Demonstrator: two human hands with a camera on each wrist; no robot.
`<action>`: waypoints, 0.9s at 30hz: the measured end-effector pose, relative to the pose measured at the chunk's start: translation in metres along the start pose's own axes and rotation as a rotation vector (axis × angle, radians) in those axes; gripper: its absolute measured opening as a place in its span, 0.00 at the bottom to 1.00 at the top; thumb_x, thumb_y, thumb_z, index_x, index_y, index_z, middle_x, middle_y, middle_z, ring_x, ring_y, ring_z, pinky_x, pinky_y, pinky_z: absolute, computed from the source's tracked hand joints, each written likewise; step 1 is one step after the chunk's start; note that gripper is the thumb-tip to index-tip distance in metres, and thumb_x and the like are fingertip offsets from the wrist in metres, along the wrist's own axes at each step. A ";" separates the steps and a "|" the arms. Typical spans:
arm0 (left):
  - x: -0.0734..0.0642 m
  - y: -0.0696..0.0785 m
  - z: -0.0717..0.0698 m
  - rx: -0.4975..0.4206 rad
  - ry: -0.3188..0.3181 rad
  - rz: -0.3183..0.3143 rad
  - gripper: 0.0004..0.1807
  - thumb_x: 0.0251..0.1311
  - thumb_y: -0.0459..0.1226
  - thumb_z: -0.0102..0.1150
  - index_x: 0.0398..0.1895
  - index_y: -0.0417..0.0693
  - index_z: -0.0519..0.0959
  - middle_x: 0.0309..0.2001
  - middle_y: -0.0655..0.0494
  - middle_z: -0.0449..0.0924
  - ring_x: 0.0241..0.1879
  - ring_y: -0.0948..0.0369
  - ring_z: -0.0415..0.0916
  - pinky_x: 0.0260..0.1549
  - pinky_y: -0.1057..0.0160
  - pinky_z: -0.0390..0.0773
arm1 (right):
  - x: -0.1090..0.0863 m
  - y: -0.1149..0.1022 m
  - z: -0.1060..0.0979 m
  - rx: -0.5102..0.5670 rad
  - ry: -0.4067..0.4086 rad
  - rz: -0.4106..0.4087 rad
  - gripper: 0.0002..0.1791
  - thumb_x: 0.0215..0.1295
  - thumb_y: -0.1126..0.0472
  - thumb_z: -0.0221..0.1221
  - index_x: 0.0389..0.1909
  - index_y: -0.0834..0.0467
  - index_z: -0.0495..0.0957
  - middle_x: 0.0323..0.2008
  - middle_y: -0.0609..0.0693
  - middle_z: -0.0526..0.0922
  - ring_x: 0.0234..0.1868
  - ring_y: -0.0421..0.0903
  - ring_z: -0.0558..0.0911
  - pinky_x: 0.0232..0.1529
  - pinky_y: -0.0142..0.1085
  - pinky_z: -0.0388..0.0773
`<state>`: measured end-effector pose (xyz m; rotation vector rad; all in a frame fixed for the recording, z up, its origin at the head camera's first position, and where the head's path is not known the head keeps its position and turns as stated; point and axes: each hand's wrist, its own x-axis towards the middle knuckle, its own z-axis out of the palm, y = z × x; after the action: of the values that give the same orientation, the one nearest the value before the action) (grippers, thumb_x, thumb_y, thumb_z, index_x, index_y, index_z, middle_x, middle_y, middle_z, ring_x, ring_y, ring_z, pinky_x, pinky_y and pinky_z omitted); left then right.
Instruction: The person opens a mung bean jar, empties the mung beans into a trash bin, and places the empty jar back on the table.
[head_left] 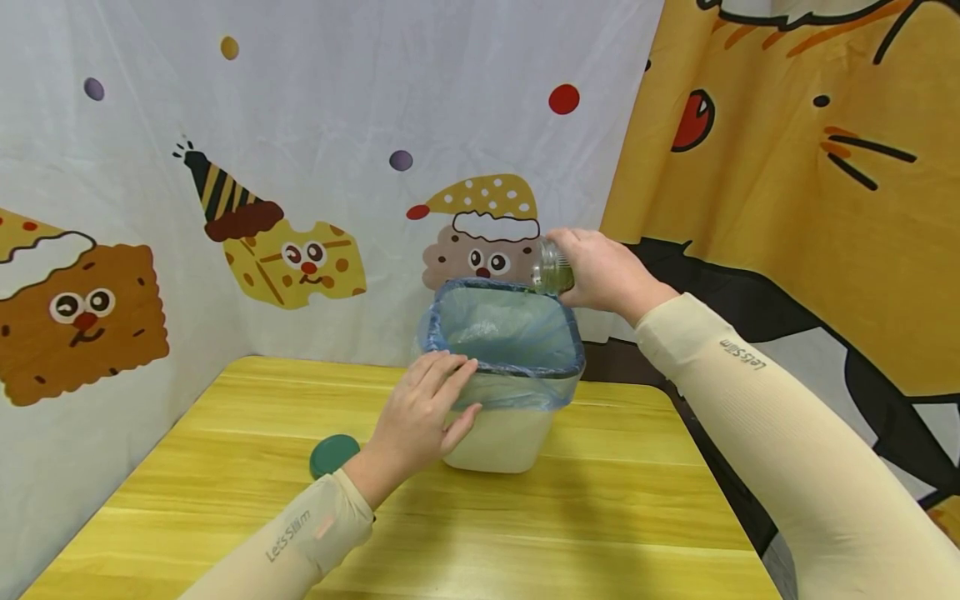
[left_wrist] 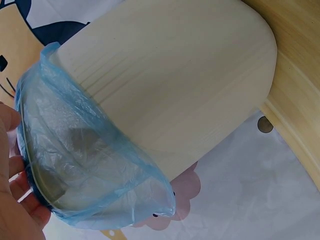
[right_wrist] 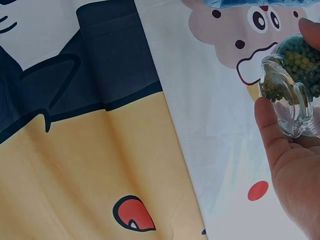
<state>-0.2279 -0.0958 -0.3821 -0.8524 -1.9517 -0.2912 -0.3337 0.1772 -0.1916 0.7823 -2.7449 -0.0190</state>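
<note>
A clear glass jar [head_left: 553, 267] with small green and yellowish round grains in it lies tipped sideways over the back right rim of the bin. My right hand [head_left: 606, 271] grips it; in the right wrist view the thumb and fingers hold the jar [right_wrist: 295, 85] from both sides. The pale waste bin [head_left: 498, 437] stands upright, lined with a translucent blue plastic bag [head_left: 502, 321] folded over its rim. Against the near left rim rests my left hand [head_left: 423, 408], fingers fairly straight on the bag and thumb apart. In the left wrist view that hand is only partly visible.
A round green lid [head_left: 334, 455] lies on the yellow wood-grain table [head_left: 600, 517], left of the bin and beside my left wrist. Behind the table hangs a white cloth [head_left: 315, 100] with cartoon prints, and a yellow cartoon curtain [head_left: 750, 208] is at the right.
</note>
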 end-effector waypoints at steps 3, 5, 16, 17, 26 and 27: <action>0.000 0.000 0.000 0.003 0.000 0.002 0.30 0.64 0.45 0.73 0.65 0.39 0.82 0.59 0.44 0.84 0.61 0.46 0.80 0.70 0.47 0.79 | 0.000 0.000 0.000 -0.001 0.004 -0.002 0.52 0.55 0.62 0.80 0.79 0.60 0.64 0.69 0.63 0.77 0.65 0.62 0.79 0.64 0.59 0.83; 0.000 0.000 0.000 0.005 0.000 0.005 0.30 0.65 0.45 0.73 0.65 0.38 0.82 0.59 0.44 0.84 0.61 0.46 0.81 0.70 0.47 0.78 | 0.000 0.000 0.000 0.001 0.006 -0.004 0.52 0.54 0.62 0.81 0.79 0.60 0.64 0.69 0.63 0.77 0.65 0.62 0.79 0.64 0.59 0.83; -0.001 0.001 0.002 0.005 0.008 0.010 0.29 0.65 0.46 0.72 0.65 0.38 0.82 0.59 0.44 0.84 0.60 0.45 0.81 0.69 0.47 0.79 | -0.002 -0.001 0.000 -0.012 0.003 -0.012 0.50 0.55 0.61 0.81 0.77 0.60 0.65 0.68 0.63 0.78 0.65 0.62 0.79 0.67 0.59 0.82; -0.001 0.001 0.002 0.006 0.008 0.010 0.30 0.65 0.46 0.72 0.65 0.38 0.82 0.59 0.44 0.84 0.60 0.45 0.81 0.69 0.47 0.79 | -0.002 -0.002 0.000 -0.013 0.002 -0.012 0.50 0.55 0.61 0.81 0.77 0.60 0.65 0.68 0.63 0.78 0.65 0.62 0.79 0.67 0.59 0.81; -0.001 0.001 0.001 0.005 0.013 0.014 0.31 0.63 0.45 0.74 0.65 0.38 0.82 0.59 0.43 0.84 0.60 0.45 0.81 0.69 0.47 0.79 | -0.003 -0.003 0.000 -0.025 0.008 -0.018 0.50 0.55 0.61 0.81 0.77 0.59 0.66 0.68 0.62 0.78 0.65 0.61 0.79 0.67 0.58 0.82; -0.001 0.001 0.001 0.004 0.015 0.014 0.31 0.62 0.45 0.74 0.65 0.38 0.82 0.59 0.43 0.84 0.60 0.45 0.81 0.68 0.47 0.79 | -0.003 -0.003 -0.001 -0.026 0.010 -0.019 0.51 0.55 0.61 0.81 0.77 0.59 0.66 0.68 0.62 0.78 0.65 0.61 0.79 0.67 0.58 0.82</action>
<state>-0.2275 -0.0947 -0.3831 -0.8591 -1.9314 -0.2848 -0.3292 0.1761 -0.1922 0.7989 -2.7219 -0.0543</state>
